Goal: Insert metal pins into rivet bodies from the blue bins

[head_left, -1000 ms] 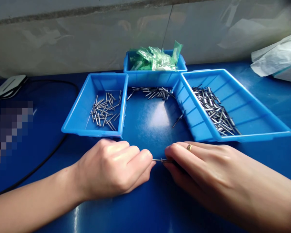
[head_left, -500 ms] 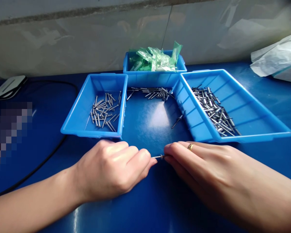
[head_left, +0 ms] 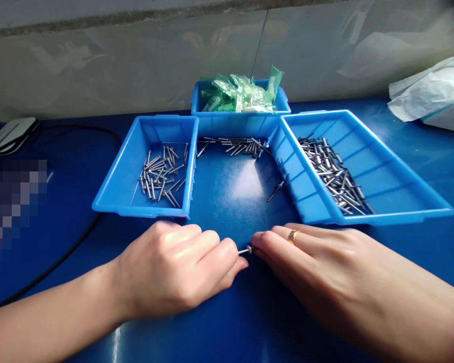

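Between my two hands, low over the blue table, is a blind rivet [head_left: 245,250]; its thin bright shaft and small flange show, while both ends are hidden by fingers. My left hand [head_left: 181,264], closed, pinches the shaft end between thumb and forefinger. My right hand [head_left: 318,275], with a ring on one finger, is closed on the other end by the flange. Just beyond my left hand stands a blue bin [head_left: 115,176] of screws [head_left: 161,174]. A larger blue bin [head_left: 393,146] beyond my right hand holds many rivets [head_left: 340,179].
Loose rivets [head_left: 244,146] lie along the foot of the back blue bin [head_left: 242,121], which holds green plastic packets [head_left: 245,93]. One single rivet [head_left: 275,191] lies beside the right bin. A black cable [head_left: 71,250] runs down the left; white crumpled wrapping [head_left: 431,88] lies at right.
Both hands have shifted slightly, and my right fingertips are a little closer to my left hand. The rivet's flange now shows more plainly. The view has moved a little.
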A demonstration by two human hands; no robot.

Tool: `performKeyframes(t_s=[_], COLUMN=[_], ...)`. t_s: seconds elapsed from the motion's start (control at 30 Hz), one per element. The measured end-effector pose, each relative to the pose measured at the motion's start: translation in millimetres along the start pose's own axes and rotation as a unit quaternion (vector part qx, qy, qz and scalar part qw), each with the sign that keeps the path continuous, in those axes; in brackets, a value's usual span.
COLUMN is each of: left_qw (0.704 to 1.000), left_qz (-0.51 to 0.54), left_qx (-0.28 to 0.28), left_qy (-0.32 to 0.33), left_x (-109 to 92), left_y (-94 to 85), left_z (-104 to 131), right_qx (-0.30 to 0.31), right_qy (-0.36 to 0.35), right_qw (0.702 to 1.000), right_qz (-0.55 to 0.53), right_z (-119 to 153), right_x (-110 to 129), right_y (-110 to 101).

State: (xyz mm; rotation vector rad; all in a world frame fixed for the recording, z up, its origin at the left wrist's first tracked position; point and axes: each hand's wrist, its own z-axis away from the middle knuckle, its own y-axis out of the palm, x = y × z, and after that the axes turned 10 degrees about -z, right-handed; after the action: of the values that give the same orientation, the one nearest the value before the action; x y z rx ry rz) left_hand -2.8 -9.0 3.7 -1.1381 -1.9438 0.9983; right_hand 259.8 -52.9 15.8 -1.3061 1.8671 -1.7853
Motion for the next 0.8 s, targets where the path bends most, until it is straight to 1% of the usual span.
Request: performKeyframes(t_s=[0.1,0.23,0.4,0.53,0.7,0.8], left_qw=[1.000,1.000,0.998,0.998,0.993,0.992], left_qz=[0.006,0.020,0.012,0.030,0.099,0.114], left_qx=[-0.011,0.002,-0.042,-0.036,-0.043,-0.054], left_qy=[0.003,0.006,-0.042,-0.049,-0.038,-0.025], left_x=[1.1,-1.1,-9.5,-10.8,-6.9,-6.2], left_y=[-1.1,-1.2,7.0,8.4,7.3,7.3], left_z=[-1.3,1.2,11.2,14.6,12.8,10.9], right_qx=[-0.003,-0.007,-0.015,-0.013,0.009,0.007], right_qy=[-0.041,-0.037,-0.039,-0.046,-0.037,-0.036], right_qw=[0.999,0.999,0.999,0.999,0.999,0.999], right_qz=[0.009,-0.002,-0.004,-0.009,-0.015,-0.022], right_z=[0.4,-0.2,-1.4,-1.8,-1.2,0.5], right_x=[0.0,-0.6,0.6,2.8,3.4,2.1], right_y=[0.9,1.3,-0.4,-2.1,-1.4,-0.3])
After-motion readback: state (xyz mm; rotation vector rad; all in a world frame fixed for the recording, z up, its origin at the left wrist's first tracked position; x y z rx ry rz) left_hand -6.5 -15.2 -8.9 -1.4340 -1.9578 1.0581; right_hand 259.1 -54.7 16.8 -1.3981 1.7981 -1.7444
